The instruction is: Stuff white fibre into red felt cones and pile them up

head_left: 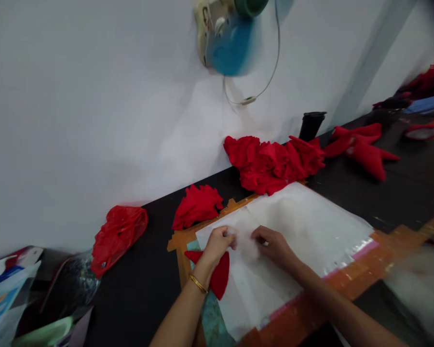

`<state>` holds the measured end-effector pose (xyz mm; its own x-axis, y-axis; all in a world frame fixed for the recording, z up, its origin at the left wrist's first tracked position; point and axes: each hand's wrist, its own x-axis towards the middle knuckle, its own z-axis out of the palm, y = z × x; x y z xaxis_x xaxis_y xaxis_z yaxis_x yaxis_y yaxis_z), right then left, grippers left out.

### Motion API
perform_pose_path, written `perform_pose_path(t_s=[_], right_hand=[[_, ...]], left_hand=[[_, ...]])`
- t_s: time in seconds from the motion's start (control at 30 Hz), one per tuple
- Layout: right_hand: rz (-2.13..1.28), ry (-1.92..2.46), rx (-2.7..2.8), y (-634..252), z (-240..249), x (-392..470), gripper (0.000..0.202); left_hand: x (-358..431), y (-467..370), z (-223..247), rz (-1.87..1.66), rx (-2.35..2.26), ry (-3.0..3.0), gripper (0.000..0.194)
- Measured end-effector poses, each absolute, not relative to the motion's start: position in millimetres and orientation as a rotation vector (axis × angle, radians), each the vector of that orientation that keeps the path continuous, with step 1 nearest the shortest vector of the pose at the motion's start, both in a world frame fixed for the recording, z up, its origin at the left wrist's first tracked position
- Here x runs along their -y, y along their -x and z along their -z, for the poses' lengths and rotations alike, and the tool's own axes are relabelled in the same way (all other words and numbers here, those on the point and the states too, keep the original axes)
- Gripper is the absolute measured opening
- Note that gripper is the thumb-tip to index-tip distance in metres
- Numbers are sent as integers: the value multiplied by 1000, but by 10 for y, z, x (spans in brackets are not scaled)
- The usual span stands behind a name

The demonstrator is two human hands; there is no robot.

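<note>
Grip, left hand (217, 242) and right hand (277, 246): fingers curled over the sheet (311, 217); cannot tell if anything is pinched. Red piece (222, 277) at sheet's left edge, below left wrist; a low forearm sweep could drag it off.

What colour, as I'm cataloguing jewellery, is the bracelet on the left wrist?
The bracelet is gold-coloured, seen best in the head view.

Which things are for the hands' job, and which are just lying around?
Probably for the job:
- white sheet
- red piece by the left hand
- red cloth pile

Probably just lying about:
- red plastic bag
- black container
- pale green thing
</note>
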<state>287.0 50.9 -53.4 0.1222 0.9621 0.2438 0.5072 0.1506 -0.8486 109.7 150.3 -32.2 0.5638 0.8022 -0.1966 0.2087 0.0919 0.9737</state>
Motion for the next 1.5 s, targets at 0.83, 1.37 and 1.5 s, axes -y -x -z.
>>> perform_pose_path(t_s=[0.83, 1.37, 1.5], right_hand=[[-525, 1636, 1493, -3063, 390, -549, 44], [-849, 1650, 1390, -2716, 459, -606, 13], [-830, 1701, 1357, -2909, 482, -514, 17]], left_hand=[[-1335, -934, 173, -830, -1235, -1940, 34], [-1211, -1074, 413, -562, -1162, -1787, 10], [-1288, -894, 344, -622, -1178, -1783, 13]])
